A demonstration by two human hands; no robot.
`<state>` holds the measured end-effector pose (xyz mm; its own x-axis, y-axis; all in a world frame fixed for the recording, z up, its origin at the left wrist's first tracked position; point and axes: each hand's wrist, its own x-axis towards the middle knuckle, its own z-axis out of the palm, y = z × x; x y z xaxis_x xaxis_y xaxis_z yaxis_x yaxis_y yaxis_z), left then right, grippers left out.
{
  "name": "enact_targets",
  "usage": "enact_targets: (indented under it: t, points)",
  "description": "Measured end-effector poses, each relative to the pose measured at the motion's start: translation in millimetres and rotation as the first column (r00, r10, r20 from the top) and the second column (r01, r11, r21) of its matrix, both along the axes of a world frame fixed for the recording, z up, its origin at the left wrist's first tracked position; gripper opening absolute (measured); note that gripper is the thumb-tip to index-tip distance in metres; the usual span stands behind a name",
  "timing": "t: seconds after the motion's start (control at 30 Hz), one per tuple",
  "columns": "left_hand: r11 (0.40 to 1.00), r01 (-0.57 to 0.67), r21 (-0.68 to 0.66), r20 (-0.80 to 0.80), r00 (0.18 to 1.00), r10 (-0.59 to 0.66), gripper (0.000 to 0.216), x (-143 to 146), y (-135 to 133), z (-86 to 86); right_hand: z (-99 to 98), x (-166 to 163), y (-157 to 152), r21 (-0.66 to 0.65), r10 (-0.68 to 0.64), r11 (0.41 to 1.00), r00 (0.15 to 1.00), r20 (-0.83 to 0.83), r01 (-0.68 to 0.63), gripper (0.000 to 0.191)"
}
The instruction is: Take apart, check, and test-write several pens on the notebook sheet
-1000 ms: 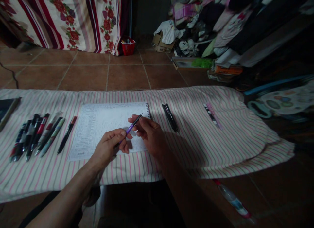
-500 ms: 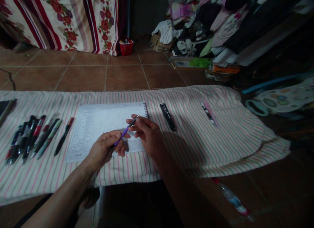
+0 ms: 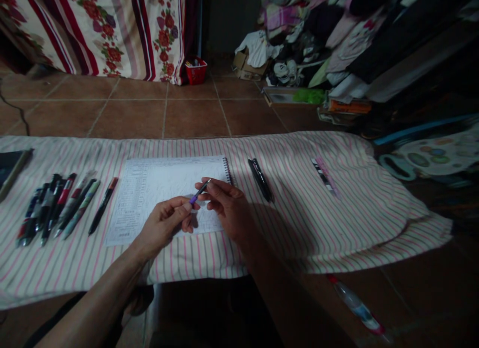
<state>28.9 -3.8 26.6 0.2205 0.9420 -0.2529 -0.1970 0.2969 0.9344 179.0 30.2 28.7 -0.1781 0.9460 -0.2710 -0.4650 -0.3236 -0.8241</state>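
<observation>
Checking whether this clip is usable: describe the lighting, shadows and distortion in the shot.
Head view: dim overall, brightest on the notebook and striped cloth, near black along the bottom and right; the right hand throws a soft shadow rightward; it and the left hand pinch a pen, small and murky; the wide lens bows the cloth's far edge; no glare.

The pen [image 3: 198, 192] is purple with a dark tip. The cloth [image 3: 299, 213] is cream with thin pink and green stripes. The notebook [image 3: 157, 185] page is white, the floor [image 3: 130, 116] tiles reddish brown, the basket [image 3: 195, 71] red. The hanging fabric [image 3: 112, 28] bears red flowers and maroon stripes.
</observation>
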Motion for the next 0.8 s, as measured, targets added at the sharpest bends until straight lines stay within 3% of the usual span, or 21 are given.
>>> enact_targets:
  t: [0.23,0.5,0.8]
  points:
    - [1.000,-0.009,-0.011,0.004,1.000,0.009,0.033,0.9,2.2,0.0,1.8,-0.5,-1.1,0.019,0.008,1.000,1.000,-0.004,-0.008,0.020]
    - [0.996,0.081,-0.048,0.015,0.997,-0.080,0.032,-1.2,1.7,-1.0,0.0,1.0,-0.7,0.017,-0.012,1.000,1.000,-0.002,0.012,0.018]
    - [0.996,0.086,-0.002,-0.044,0.995,-0.086,0.029,-1.4,0.9,-1.5,1.7,1.0,-0.9,0.005,-0.009,1.000,1.000,-0.014,0.009,0.017]
